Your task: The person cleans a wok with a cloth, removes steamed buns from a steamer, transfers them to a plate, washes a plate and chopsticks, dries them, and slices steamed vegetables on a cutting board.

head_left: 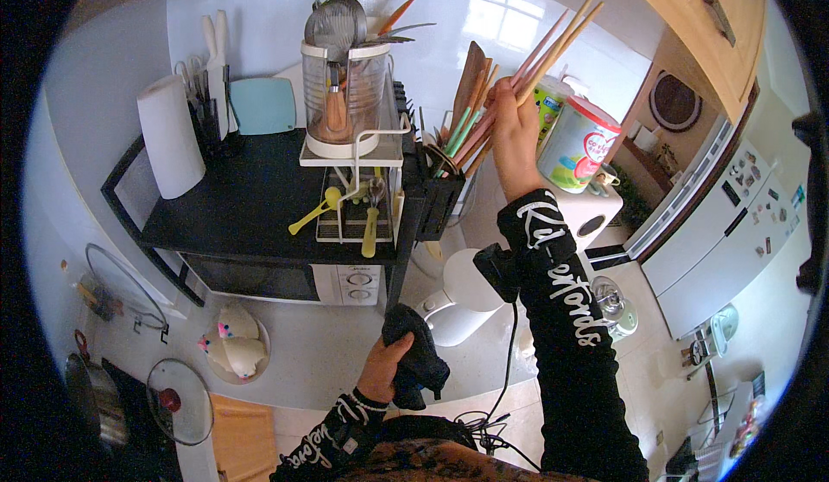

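Note:
My raised right hand is closed around a few chopsticks, pinkish and light wooden ones, whose ends stick up past my fingers. Their other ends slant down toward a black utensil holder, where green-ended chopsticks and a brown wooden spatula stand. Whether the held chopsticks still sit inside the holder, I cannot tell. Lower down, my left hand grips a bunched black cloth over the counter's front edge. A small black device with a cable is at my right forearm.
A black shelf over a microwave carries a paper towel roll, knives and a clear utensil jar. A white kettle stands below the holder. A red-lidded can is right of my hand. A glass lid lies at left.

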The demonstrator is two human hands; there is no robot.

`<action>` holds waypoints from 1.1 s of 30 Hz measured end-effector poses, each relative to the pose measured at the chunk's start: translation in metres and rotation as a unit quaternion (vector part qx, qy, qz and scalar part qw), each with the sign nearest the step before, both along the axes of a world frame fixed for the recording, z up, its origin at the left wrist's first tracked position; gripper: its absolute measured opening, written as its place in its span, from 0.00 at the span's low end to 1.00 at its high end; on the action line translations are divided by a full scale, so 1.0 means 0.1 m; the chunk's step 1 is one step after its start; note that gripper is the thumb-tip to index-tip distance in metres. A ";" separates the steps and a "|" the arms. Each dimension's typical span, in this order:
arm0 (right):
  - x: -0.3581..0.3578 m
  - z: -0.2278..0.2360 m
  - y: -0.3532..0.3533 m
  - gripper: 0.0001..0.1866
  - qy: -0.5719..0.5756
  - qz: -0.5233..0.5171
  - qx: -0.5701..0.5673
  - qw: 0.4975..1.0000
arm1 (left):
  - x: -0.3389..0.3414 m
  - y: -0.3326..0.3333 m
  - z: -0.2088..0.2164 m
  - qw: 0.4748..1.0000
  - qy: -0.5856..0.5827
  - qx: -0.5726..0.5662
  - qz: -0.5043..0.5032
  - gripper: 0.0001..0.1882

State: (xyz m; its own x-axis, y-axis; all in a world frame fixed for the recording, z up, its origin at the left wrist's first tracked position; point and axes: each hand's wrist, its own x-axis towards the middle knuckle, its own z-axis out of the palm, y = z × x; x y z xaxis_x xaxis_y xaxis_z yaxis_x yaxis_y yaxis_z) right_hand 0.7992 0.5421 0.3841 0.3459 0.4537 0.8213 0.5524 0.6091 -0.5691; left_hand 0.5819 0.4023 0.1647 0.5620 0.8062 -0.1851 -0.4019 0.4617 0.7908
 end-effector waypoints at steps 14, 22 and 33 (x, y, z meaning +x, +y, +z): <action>-0.16 0.00 0.15 0.09 0.154 0.147 0.025 0.977 | 0.00 0.07 -0.03 0.992 -0.029 -0.121 -0.006 0.19; -0.28 -0.50 0.24 0.18 0.131 0.129 -0.037 0.982 | 0.00 0.08 -0.11 0.991 -0.041 -0.130 0.017 0.14; -0.11 -1.28 -0.98 0.25 0.014 0.054 -0.177 0.983 | 0.01 0.16 -0.08 0.997 -0.048 -0.012 -0.057 0.17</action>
